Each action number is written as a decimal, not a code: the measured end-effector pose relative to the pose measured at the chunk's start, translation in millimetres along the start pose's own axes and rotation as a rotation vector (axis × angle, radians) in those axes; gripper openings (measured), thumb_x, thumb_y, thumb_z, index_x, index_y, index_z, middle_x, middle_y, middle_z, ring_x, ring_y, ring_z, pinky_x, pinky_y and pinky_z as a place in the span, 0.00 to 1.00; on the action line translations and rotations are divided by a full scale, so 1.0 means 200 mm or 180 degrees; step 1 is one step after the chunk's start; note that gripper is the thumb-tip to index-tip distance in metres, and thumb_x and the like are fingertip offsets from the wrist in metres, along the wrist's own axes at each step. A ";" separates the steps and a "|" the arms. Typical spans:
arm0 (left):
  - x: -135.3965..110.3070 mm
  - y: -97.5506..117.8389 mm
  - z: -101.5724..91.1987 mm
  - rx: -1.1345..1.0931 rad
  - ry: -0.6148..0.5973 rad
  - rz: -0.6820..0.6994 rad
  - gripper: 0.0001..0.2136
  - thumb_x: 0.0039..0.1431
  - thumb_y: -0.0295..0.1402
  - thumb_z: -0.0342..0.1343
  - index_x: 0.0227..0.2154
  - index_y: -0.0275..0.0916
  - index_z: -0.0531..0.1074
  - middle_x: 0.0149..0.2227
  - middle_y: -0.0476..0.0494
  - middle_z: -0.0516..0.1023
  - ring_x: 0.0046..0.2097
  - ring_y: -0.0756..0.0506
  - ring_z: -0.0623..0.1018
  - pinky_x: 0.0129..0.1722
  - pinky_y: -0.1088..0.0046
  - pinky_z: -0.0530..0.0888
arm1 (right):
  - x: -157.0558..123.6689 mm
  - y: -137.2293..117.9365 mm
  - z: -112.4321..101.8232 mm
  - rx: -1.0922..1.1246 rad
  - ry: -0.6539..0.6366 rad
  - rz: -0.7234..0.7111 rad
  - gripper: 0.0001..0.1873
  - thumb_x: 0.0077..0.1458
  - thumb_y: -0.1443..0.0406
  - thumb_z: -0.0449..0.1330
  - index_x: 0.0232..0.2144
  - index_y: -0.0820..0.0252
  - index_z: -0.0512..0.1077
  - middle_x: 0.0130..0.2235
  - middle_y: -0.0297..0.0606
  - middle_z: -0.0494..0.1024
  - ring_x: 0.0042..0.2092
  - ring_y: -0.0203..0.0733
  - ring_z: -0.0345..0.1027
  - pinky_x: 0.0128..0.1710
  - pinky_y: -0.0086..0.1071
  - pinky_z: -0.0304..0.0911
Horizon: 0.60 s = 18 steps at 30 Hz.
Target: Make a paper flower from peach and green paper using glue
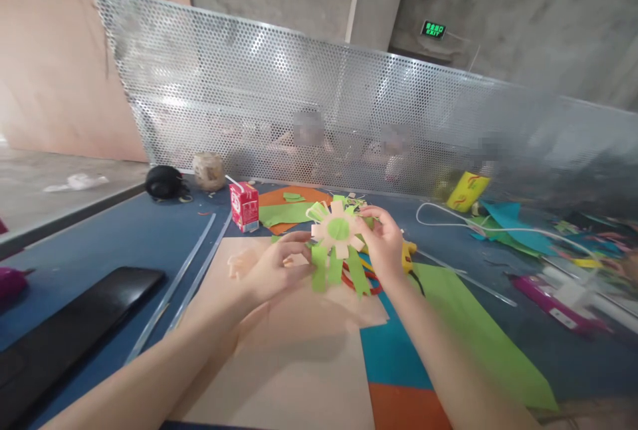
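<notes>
A craft flower (339, 228), with peach petals, a round green centre and green strips hanging below and fanning out above, is held up over the table. My right hand (383, 238) pinches its right edge between thumb and fingers. On the other side my left hand (285, 262) has curled fingers at the flower's left petals and green strips, seemingly gripping them; the exact contact is partly hidden. Beneath both hands lies a large peach sheet (294, 370). Behind the flower, a yellow tool (409, 254) with a dark cord and some red loops are partly covered.
A pink drink carton (244, 207) with a straw stands behind my left hand. Clear glue sticks (192, 270) and a black phone (84, 323) lie left. Green sheet (478, 323), purple glue gun (553, 300), white cable and coloured scraps are right. A perforated metal screen (259, 91) borders the table.
</notes>
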<state>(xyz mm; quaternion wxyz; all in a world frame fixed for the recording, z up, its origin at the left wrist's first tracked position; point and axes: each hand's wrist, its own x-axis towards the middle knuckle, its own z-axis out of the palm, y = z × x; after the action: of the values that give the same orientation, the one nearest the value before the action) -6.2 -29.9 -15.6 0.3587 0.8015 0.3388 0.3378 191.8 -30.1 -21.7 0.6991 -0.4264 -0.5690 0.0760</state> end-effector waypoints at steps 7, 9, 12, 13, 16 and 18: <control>-0.01 0.04 0.00 -0.1023 -0.0255 -0.0093 0.06 0.46 0.34 0.54 0.25 0.40 0.74 0.42 0.43 0.72 0.40 0.44 0.72 0.37 0.71 0.67 | -0.01 -0.03 0.01 0.0071 -0.0009 -0.0158 0.04 0.44 0.68 0.58 0.27 0.58 0.65 0.34 0.36 0.66 0.40 0.38 0.63 0.40 0.34 0.61; 0.00 0.05 0.01 -0.1217 -0.0216 -0.0200 0.05 0.46 0.33 0.54 0.24 0.39 0.74 0.34 0.45 0.74 0.34 0.47 0.72 0.32 0.73 0.68 | -0.02 -0.04 0.02 0.0271 -0.0044 -0.0024 0.08 0.43 0.68 0.58 0.29 0.57 0.64 0.34 0.35 0.67 0.39 0.37 0.63 0.39 0.34 0.61; 0.00 0.04 0.03 -0.1289 -0.0093 -0.0333 0.04 0.45 0.32 0.55 0.21 0.38 0.72 0.25 0.48 0.72 0.28 0.50 0.70 0.26 0.77 0.66 | -0.02 -0.05 0.03 0.0758 -0.0195 0.0232 0.15 0.41 0.68 0.60 0.33 0.55 0.62 0.36 0.35 0.68 0.41 0.37 0.64 0.40 0.32 0.62; 0.01 0.03 0.03 -0.1286 -0.0067 -0.0349 0.04 0.44 0.32 0.55 0.21 0.38 0.72 0.24 0.48 0.71 0.26 0.51 0.69 0.24 0.78 0.65 | -0.02 -0.06 0.03 0.0901 -0.0269 0.0354 0.16 0.40 0.68 0.61 0.34 0.55 0.62 0.38 0.35 0.68 0.43 0.38 0.63 0.39 0.32 0.62; 0.01 0.01 0.03 -0.1204 0.0077 -0.0410 0.05 0.44 0.34 0.55 0.22 0.38 0.72 0.22 0.48 0.70 0.22 0.53 0.67 0.18 0.80 0.61 | -0.02 -0.06 0.03 0.1217 -0.0655 0.0928 0.19 0.41 0.66 0.61 0.38 0.55 0.62 0.39 0.35 0.70 0.42 0.38 0.65 0.38 0.31 0.63; 0.02 0.00 0.02 -0.1079 0.0197 -0.0433 0.06 0.44 0.34 0.55 0.23 0.38 0.72 0.23 0.48 0.71 0.22 0.52 0.67 0.17 0.80 0.60 | -0.03 -0.06 0.02 0.1317 -0.1098 0.1406 0.20 0.41 0.64 0.60 0.39 0.54 0.62 0.37 0.35 0.72 0.39 0.39 0.67 0.36 0.32 0.64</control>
<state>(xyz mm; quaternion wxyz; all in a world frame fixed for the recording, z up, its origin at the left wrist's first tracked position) -1.1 -28.6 -17.5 0.5000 0.6940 0.3413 0.3896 182.3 -37.9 -18.0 0.6309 -0.3694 -0.5453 0.4100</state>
